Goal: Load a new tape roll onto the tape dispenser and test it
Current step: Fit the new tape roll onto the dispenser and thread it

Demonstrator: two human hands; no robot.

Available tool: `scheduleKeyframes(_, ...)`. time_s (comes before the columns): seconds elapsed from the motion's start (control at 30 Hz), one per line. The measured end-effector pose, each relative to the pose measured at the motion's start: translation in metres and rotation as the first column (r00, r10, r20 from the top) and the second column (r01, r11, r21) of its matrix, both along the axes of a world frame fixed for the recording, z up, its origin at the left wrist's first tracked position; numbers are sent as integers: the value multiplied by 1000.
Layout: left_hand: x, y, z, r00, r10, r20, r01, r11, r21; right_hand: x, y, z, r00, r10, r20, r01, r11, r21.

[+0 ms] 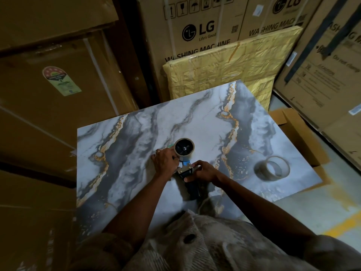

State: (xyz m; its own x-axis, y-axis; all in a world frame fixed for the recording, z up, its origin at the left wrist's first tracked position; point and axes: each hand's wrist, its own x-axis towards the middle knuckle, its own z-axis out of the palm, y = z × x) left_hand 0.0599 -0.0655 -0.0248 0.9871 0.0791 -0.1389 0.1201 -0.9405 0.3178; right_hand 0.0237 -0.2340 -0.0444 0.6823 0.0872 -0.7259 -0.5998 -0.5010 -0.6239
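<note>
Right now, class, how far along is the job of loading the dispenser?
Done: a tape roll sits on the dispenser hub. In hand: the left hand works at the roll's edge while the right hand steadies the frame. Left: threading and testing. A second roll lies apart on the table.

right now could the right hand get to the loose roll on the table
Probably yes. The loose roll lies alone on the table, off to the right of the right hand, with bare tabletop between them. But that hand is gripping the dispenser, so it would have to let go first.
</note>
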Motion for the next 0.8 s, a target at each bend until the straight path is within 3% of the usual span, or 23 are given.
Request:
scheduleKeyframes(0.3,5,16,-5,1000,-17,4,16,999,34,-4,4,10,995,-93,-47,96,993,65)
scheduleKeyframes(0.6,11,30,-5,981,-189,43,178,968,174,-14,11,8,985,-169,21,169,985,19)
scheduleKeyframes(0.8,13,37,-7,961,-275,38,267,953,144,-18,15,11,982,-177,68,178,984,-7)
